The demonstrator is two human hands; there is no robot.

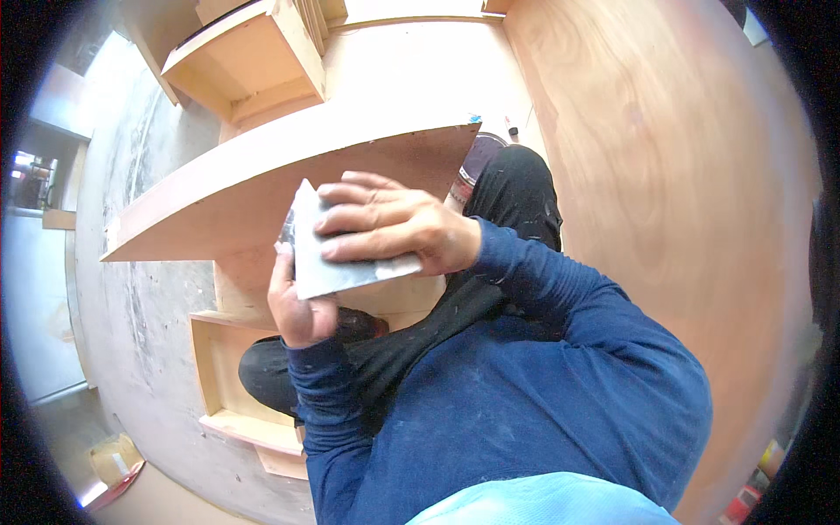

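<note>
A flat, pale grey four-sided plate (324,258) with whitish smears is held in front of my chest, tilted. The fingers of my right hand (394,227) press flat across its upper face; the thumb is hidden. My left hand (299,302) is at the plate's lower left edge, thumb pointing up and fingers out of sight behind the plate. Just above that thumb, a small shiny dark-grey piece (287,229) shows past the plate's edge; I cannot make out what it is. Behind my hands lies a long wooden board (210,188) with a curved-looking edge.
A round tin with a dark top (483,156) stands beside my knee, near a small dark-and-red object (513,129). Open wooden boxes (249,66) are at the far left, another wooden frame (249,427) at the near left. A large wooden panel (665,219) rises on the right.
</note>
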